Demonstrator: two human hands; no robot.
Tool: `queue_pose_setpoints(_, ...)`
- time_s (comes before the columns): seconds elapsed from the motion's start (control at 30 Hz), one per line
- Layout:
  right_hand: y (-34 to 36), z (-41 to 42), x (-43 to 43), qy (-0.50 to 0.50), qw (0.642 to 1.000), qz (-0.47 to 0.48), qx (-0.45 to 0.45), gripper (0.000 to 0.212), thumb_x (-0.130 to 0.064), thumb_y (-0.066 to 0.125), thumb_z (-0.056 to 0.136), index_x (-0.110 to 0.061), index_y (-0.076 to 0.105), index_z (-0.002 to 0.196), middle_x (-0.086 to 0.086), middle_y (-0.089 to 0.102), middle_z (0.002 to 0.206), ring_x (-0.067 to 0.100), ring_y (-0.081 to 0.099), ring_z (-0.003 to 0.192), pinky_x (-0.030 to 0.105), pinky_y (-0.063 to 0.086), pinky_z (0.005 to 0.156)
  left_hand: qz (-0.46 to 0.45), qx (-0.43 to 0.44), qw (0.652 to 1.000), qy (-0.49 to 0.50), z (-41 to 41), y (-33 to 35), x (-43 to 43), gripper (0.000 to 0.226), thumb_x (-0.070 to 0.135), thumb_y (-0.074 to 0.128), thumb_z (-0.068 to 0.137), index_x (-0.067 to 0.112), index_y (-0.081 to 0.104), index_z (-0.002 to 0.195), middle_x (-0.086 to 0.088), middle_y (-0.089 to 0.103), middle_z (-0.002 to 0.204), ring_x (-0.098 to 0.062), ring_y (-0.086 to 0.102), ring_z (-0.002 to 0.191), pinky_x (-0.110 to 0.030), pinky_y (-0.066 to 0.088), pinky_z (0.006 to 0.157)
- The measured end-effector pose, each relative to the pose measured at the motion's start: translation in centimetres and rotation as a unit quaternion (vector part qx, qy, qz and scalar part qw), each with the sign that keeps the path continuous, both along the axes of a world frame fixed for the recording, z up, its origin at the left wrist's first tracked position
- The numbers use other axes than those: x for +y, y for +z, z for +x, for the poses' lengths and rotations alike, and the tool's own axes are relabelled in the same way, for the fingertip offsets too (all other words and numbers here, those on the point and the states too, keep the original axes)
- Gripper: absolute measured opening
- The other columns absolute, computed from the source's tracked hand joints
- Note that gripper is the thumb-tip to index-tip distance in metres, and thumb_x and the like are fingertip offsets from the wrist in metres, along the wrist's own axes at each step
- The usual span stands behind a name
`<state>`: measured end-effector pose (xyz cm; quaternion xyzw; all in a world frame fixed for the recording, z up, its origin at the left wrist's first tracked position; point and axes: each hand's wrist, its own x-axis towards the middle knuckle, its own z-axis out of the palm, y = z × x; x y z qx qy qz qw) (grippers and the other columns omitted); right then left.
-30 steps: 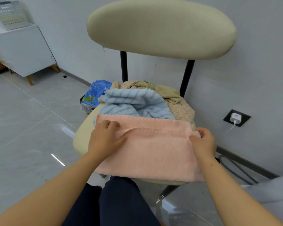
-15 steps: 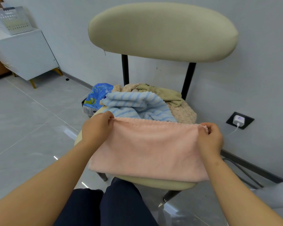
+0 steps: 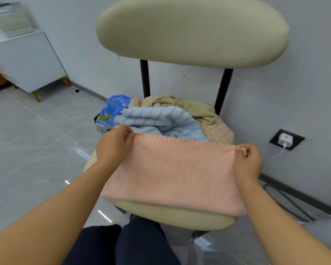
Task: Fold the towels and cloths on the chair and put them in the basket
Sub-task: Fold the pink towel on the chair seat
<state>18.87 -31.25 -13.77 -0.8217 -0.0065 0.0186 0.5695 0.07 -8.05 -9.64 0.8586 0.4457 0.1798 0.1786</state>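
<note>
Pink towel (image 3: 172,173) is draped over the front of the chair seat (image 3: 170,219), its far edge lifted and pulled taut. That edge is pinched at one corner by the left hand (image 3: 113,148) and at the other by the right hand (image 3: 247,163), fingers curled round the hem.

Towel judged light, soft and limp: sag is expected wherever it is unsupported, so both corners are best held.

Behind it are heaped a blue striped towel (image 3: 161,119), an olive cloth (image 3: 195,108) and a beige cloth (image 3: 216,131), crowding the folding surface. A perforated basket (image 3: 8,20), presumably the target, is seen well apart on a white cabinet (image 3: 27,62)
</note>
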Motion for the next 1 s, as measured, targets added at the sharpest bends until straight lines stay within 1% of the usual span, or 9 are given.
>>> queue_pose_setpoints(0.13,-0.6,0.2,-0.1,0.037,0.999,-0.027,0.029,0.015,-0.015,0.051,0.092,-0.017,0.053,0.107,0.000,0.054,0.099,0.019,0.051,0.090,0.029,0.040,0.075,-0.005,0.022,0.999,0.027,0.0,-1.4,0.6,0.019,0.025,0.057,0.087,0.008,0.055,0.095,-0.012,0.056,0.108,-0.032,0.049,0.103,-0.038,0.041,0.079)
queue_pose_setpoints(0.23,-0.6,0.2,-0.2,0.098,0.992,-0.057,0.046,0.050,-0.023,0.065,0.085,-0.018,0.044,0.131,-0.001,0.050,0.111,0.021,0.051,0.104,0.034,0.043,0.088,-0.096,-0.006,0.992,0.084,-0.2,-1.8,0.9,0.034,0.030,0.057,0.085,0.010,0.050,0.111,-0.012,0.052,0.116,-0.031,0.049,0.109,-0.037,0.040,0.087)
queue_pose_setpoints(0.33,-0.6,0.7,-0.1,0.165,0.972,-0.157,0.059,0.061,-0.029,0.070,0.080,-0.016,0.045,0.134,0.008,0.054,0.127,0.030,0.048,0.120,0.039,0.041,0.099,-0.181,-0.043,0.976,0.116,-0.5,-1.6,1.0,0.037,0.034,0.054,0.086,0.015,0.048,0.118,-0.006,0.059,0.107,-0.027,0.056,0.097,-0.033,0.043,0.080)
queue_pose_setpoints(0.4,-0.4,1.1,-0.1,0.182,0.963,-0.177,0.089,0.056,-0.030,0.071,0.080,-0.014,0.050,0.130,0.009,0.056,0.124,0.031,0.048,0.120,0.041,0.041,0.100,-0.187,-0.043,0.976,0.107,-0.7,-1.5,1.1,0.022,0.032,0.052,0.088,0.016,0.054,0.104,-0.002,0.059,0.093,-0.024,0.055,0.087,-0.030,0.040,0.072)
queue_pose_setpoints(0.53,0.1,1.2,-0.1,0.185,0.967,-0.140,0.102,0.020,-0.018,0.070,0.080,-0.014,0.056,0.093,0.002,0.056,0.088,0.025,0.054,0.089,0.033,0.043,0.075,-0.242,-0.134,0.957,0.086,-1.1,-1.1,1.4,0.019,0.022,0.068,0.081,0.018,0.052,0.071,0.003,0.050,0.066,-0.021,0.049,0.070,-0.029,0.036,0.059)
queue_pose_setpoints(0.6,0.0,0.9,-0.1,0.162,0.975,-0.124,0.083,0.020,-0.016,0.067,0.081,-0.015,0.049,0.074,-0.001,0.050,0.072,0.023,0.049,0.078,0.032,0.038,0.067,-0.257,-0.162,0.949,0.082,-1.3,-0.9,1.4,0.023,0.018,0.068,0.081,0.019,0.048,0.069,0.002,0.047,0.065,-0.019,0.045,0.065,-0.029,0.035,0.059)
queue_pose_setpoints(0.67,0.1,0.5,-0.3,0.149,0.980,-0.104,0.076,0.024,-0.018,0.064,0.084,-0.015,0.044,0.071,0.000,0.046,0.069,0.022,0.045,0.073,0.031,0.034,0.064,-0.263,-0.170,0.946,0.082,-1.4,-0.7,1.3,0.022,0.017,0.064,0.084,0.019,0.046,0.071,0.001,0.047,0.068,-0.020,0.045,0.068,-0.030,0.036,0.064)
queue_pose_setpoints(0.83,1.0,0.0,-1.1,0.152,0.985,-0.057,0.062,0.008,-0.018,0.054,0.088,-0.013,0.051,0.093,0.000,0.052,0.086,0.018,0.048,0.078,0.030,0.037,0.063,-0.251,-0.175,0.947,0.094,-2.0,-0.4,1.1,0.008,0.025,0.049,0.093,0.019,0.048,0.098,-0.002,0.052,0.083,-0.022,0.049,0.084,-0.030,0.038,0.071)
queue_pose_setpoints(1.0,1.3,0.3,-1.4,0.141,0.986,-0.041,0.074,0.033,-0.012,0.050,0.091,-0.019,0.049,0.123,0.003,0.053,0.112,0.023,0.053,0.098,0.035,0.045,0.083,-0.210,-0.145,0.964,0.080,-2.7,-0.5,0.8,0.021,0.022,0.054,0.091,0.018,0.053,0.112,-0.004,0.055,0.108,-0.022,0.051,0.093,-0.030,0.038,0.075)
